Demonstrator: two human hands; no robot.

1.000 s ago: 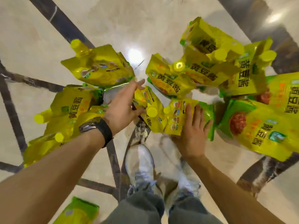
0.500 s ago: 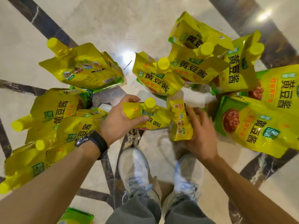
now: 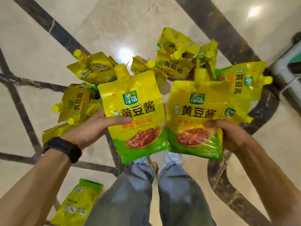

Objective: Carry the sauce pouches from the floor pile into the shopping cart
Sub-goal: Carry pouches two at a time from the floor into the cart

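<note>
Two yellow-and-green spouted plastic sauce pouches, one gripped by our left hand (image 3: 96,128) at the left pouch (image 3: 135,115), one by our right hand (image 3: 228,132) at the right pouch (image 3: 195,118).

The pale marble floor (image 3: 40,38), crossed by dark bands, bears a loose arc of yellow sauce pouches (image 3: 172,69) from left to far right, a lone pouch (image 3: 78,204) near left, and two pale shoes (image 3: 172,156).

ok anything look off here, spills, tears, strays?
No spill or tear visible. One stray pouch lies apart from the floor pile, at lower left beside the person's left leg, back panel up. The pile itself is jumbled, with caps pointing every way.
</note>
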